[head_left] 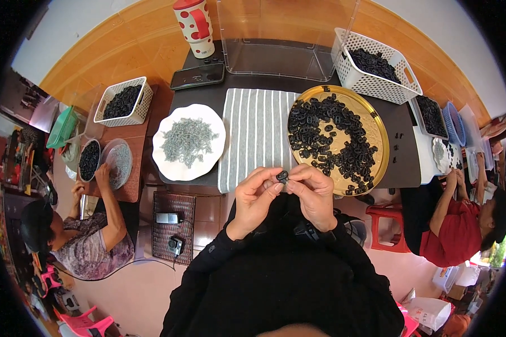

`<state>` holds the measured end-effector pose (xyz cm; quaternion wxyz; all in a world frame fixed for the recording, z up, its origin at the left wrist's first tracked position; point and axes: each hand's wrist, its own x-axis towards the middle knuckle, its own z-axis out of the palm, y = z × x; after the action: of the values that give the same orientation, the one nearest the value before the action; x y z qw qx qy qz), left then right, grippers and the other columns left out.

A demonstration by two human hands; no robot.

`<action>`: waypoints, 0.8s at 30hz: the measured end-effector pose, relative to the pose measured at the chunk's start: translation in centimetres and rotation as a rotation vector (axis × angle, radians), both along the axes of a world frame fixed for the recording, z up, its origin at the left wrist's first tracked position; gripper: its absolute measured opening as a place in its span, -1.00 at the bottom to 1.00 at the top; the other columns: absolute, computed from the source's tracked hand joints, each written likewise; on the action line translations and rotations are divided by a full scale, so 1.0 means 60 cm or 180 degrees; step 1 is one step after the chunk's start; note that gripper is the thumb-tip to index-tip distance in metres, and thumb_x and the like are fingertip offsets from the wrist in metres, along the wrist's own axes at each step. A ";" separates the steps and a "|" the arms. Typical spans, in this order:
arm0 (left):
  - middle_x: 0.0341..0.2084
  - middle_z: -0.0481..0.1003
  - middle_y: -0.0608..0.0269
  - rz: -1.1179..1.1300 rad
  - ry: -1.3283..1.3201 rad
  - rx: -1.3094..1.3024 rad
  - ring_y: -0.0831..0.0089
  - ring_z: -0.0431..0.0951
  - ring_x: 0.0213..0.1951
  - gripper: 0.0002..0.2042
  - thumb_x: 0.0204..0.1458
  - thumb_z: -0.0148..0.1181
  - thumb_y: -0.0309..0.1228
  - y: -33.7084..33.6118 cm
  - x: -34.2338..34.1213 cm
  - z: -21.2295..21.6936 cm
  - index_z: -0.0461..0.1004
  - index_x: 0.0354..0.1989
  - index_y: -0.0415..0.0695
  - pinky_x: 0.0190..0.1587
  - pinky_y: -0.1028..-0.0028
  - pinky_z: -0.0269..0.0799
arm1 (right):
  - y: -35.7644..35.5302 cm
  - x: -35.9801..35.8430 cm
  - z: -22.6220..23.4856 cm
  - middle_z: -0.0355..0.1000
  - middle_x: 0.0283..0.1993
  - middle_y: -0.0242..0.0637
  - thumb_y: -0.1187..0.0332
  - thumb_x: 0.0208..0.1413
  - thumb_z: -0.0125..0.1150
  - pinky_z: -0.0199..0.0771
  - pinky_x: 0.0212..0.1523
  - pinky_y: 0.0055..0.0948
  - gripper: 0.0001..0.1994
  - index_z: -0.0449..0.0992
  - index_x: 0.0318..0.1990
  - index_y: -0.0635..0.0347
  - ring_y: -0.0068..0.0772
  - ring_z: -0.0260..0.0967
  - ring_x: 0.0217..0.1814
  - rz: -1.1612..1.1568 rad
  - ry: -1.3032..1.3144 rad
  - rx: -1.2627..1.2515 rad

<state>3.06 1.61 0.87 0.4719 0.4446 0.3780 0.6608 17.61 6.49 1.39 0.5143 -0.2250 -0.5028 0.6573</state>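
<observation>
Both my hands meet over the near edge of a grey-and-white striped cloth [257,135]. Between finger and thumb, my left hand [254,201] pinches a small black plastic piece [282,176] with a ring-like opening. My right hand [314,196] is closed at the piece's other side, its fingertips pressed together; whether they grip the piece or some tiny part is hidden. Left of the cloth, a white scalloped plate [162,163] bears a heap of small silvery metal parts [186,137]. To the right, a round gold tray [381,135] is strewn with similar black pieces [320,121].
Behind the cloth stand a clear plastic box [281,62], a phone [198,76] and a spotted tumbler [195,28]. A white basket [376,84] of black pieces sits back right. People work at the left [76,241] and right [455,230]; a red stool [389,227] stands at right.
</observation>
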 end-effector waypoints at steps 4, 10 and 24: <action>-0.29 0.40 0.31 -0.0035 0.0118 0.0057 0.66 0.40 -0.29 -0.72 0.09 0.12 -0.70 -0.001 0.000 0.009 0.46 -0.01 -0.32 -0.22 0.67 0.35 | 0.001 0.000 0.004 0.41 -0.16 -0.25 0.69 0.04 0.21 0.44 -0.13 -0.56 -0.88 0.53 -0.27 0.33 -0.55 0.39 -0.15 -0.0234 -0.0311 0.0394; -0.33 0.37 0.32 0.0030 0.0341 0.0135 0.67 0.34 -0.35 -0.71 0.07 0.12 -0.71 -0.006 -0.001 0.012 0.47 -0.01 -0.32 -0.30 0.69 0.28 | -0.002 0.004 0.001 0.42 -0.11 -0.17 0.69 0.01 0.21 0.44 -0.11 -0.53 -0.88 0.53 -0.30 0.34 -0.45 0.42 -0.09 -0.0293 -0.0489 0.0694; -0.37 0.41 0.29 0.0272 0.1318 0.0320 0.60 0.38 -0.39 -0.70 0.06 0.12 -0.68 -0.019 -0.002 0.032 0.48 0.00 -0.31 -0.34 0.64 0.31 | -0.011 0.008 0.017 0.47 -0.16 -0.07 0.70 -0.02 0.25 0.48 -0.26 -0.53 -0.88 0.46 -0.33 0.38 -0.37 0.47 -0.23 -0.0759 -0.1290 0.2105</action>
<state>2.93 0.44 2.77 0.3330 0.5775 0.4520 0.5928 18.09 5.80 2.40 0.5220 -0.2292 -0.7487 0.3382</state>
